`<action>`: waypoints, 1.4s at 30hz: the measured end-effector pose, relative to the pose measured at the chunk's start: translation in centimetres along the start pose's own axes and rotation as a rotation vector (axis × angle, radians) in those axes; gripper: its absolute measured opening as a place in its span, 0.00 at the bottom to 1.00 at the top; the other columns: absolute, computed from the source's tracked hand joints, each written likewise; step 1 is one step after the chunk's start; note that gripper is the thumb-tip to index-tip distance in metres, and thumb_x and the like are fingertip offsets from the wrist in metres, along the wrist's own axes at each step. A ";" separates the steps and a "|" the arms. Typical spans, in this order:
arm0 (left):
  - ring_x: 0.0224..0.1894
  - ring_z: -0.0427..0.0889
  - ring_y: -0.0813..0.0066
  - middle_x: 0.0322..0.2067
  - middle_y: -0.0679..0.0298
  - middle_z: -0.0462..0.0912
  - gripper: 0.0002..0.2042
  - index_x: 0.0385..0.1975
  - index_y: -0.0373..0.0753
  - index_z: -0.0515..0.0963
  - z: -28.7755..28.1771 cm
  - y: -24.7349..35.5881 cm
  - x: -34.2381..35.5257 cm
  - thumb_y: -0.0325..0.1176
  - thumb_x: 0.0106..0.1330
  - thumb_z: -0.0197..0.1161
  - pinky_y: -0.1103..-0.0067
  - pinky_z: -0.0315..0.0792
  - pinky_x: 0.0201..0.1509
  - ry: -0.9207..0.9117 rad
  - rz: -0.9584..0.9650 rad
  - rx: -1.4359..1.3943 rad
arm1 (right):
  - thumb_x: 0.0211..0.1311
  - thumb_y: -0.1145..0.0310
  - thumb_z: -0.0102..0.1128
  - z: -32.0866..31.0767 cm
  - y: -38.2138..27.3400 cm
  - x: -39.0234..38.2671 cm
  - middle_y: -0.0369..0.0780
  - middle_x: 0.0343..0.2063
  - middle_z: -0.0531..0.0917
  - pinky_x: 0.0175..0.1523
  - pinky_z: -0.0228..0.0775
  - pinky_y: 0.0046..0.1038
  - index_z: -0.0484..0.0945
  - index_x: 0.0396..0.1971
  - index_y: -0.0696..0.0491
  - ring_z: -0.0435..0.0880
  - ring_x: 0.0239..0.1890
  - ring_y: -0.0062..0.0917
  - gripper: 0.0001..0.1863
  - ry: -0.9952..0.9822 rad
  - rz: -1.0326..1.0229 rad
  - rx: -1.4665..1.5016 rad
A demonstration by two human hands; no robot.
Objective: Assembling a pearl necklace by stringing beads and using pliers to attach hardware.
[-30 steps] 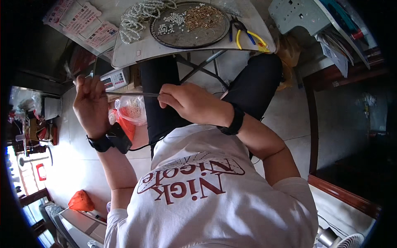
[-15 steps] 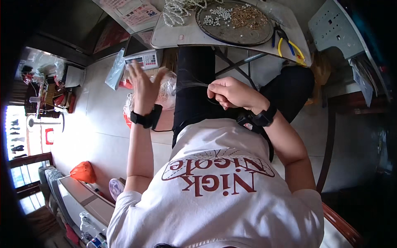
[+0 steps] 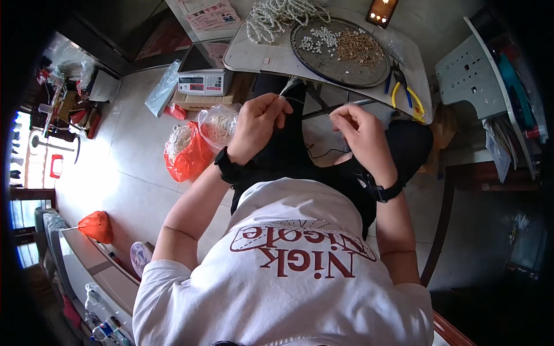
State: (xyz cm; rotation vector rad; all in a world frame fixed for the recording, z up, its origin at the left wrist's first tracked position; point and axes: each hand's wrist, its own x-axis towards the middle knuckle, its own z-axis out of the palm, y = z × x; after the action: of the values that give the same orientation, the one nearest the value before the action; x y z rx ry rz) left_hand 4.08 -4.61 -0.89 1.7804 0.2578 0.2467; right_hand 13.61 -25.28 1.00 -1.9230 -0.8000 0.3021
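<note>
My left hand (image 3: pixel 258 126) is closed in a pinch around a bundle of thin pale strands (image 3: pixel 291 85), whose ends fan out beyond the fingertips toward the table. Whether the strands are line or wire I cannot tell. To its right, over my lap, my right hand (image 3: pixel 365 137) has its fingers curled and pressed together; anything in them is too fine to make out. Ahead of both hands, a round dark tray (image 3: pixel 314 64) holds white beads (image 3: pixel 328 38) and small gold-coloured pieces (image 3: pixel 359 48). Pliers with yellow and blue handles (image 3: pixel 398 90) lie at the tray's right.
The pale table (image 3: pixel 245 55) carries strings of beads (image 3: pixel 268 20) and a lit phone (image 3: pixel 382 11) at the back. Left of it, a scale (image 3: pixel 202 83) sits on a cardboard box (image 3: pixel 231 98). Red (image 3: pixel 187 155) and clear bags (image 3: pixel 219 124) stand on the floor. A grey perforated panel (image 3: pixel 470 72) is at right.
The strand bundle has passed from my right hand to my left, which was open and is now closed on it. My right hand has moved right. The view has shifted, bringing the phone in.
</note>
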 end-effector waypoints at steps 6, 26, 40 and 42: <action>0.38 0.78 0.77 0.36 0.61 0.80 0.15 0.43 0.32 0.74 2.2 0.1 -0.5 0.38 0.73 0.44 0.81 0.71 0.45 -0.077 -0.187 -0.678 | 0.66 0.65 0.53 5.2 -0.3 0.6 0.34 0.32 0.79 0.43 0.67 0.18 0.75 0.39 0.56 0.77 0.36 0.14 0.10 0.027 0.152 0.595; 0.23 0.60 0.83 0.21 0.73 0.61 0.07 0.33 0.41 0.69 0.3 -0.4 0.6 0.33 0.72 0.44 0.81 0.64 0.35 0.016 -0.127 -0.873 | 0.48 0.44 0.64 -8.8 10.7 7.7 0.47 0.56 0.70 0.63 0.55 0.43 0.67 0.57 0.52 0.64 0.60 0.41 0.40 0.540 0.338 -1.132; 0.20 0.55 0.88 0.20 0.74 0.60 0.12 0.29 0.38 0.71 -1.4 0.1 0.7 0.37 0.72 0.47 0.88 0.51 0.24 0.225 -0.025 -0.481 | 0.49 0.57 0.60 -12.8 11.1 7.9 0.55 0.53 0.71 0.63 0.57 0.39 0.67 0.53 0.63 0.67 0.58 0.44 0.34 0.249 0.413 -0.965; 0.20 0.58 0.89 0.19 0.74 0.65 0.13 0.28 0.36 0.73 -1.1 0.0 0.5 0.39 0.71 0.50 0.88 0.52 0.23 0.305 0.077 -0.223 | 0.53 0.61 0.54 -12.4 10.7 8.1 0.55 0.51 0.72 0.59 0.62 0.38 0.68 0.52 0.64 0.71 0.55 0.43 0.29 0.542 0.356 -0.759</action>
State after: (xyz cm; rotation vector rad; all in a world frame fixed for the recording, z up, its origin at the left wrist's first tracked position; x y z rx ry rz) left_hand 4.22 -3.45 -0.65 1.5300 0.3652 0.5824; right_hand 30.47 -31.90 -1.38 -2.6842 -0.1980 -0.3674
